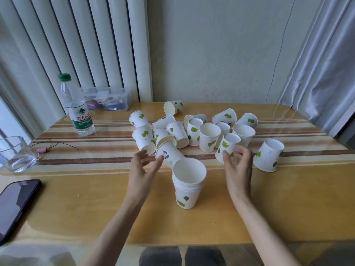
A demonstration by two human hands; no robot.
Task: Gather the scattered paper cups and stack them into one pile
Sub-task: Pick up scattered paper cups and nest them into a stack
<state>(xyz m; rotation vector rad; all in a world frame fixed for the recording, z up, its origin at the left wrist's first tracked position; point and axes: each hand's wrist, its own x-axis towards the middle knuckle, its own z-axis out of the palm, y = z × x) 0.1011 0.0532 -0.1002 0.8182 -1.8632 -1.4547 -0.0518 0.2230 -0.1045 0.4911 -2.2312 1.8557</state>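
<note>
Paper stack (189,184) between open hands (fingers spread)

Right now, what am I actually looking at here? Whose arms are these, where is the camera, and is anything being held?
There is no machine here: these are a person's two bare arms, filmed by one wide-angle camera worn on their head, looking forward and down. On the table stands a stack of nested paper cups, open end up. Behind it lie many loose paper cups, some upright, some upside down, some tipped over. The left hand is open, its fingers reaching a tipped cup with a panda print. The right hand curls its fingers around an upside-down leaf-print cup; whether it grips yet is unclear. To the left are a water bottle, a glass and a phone.
</note>
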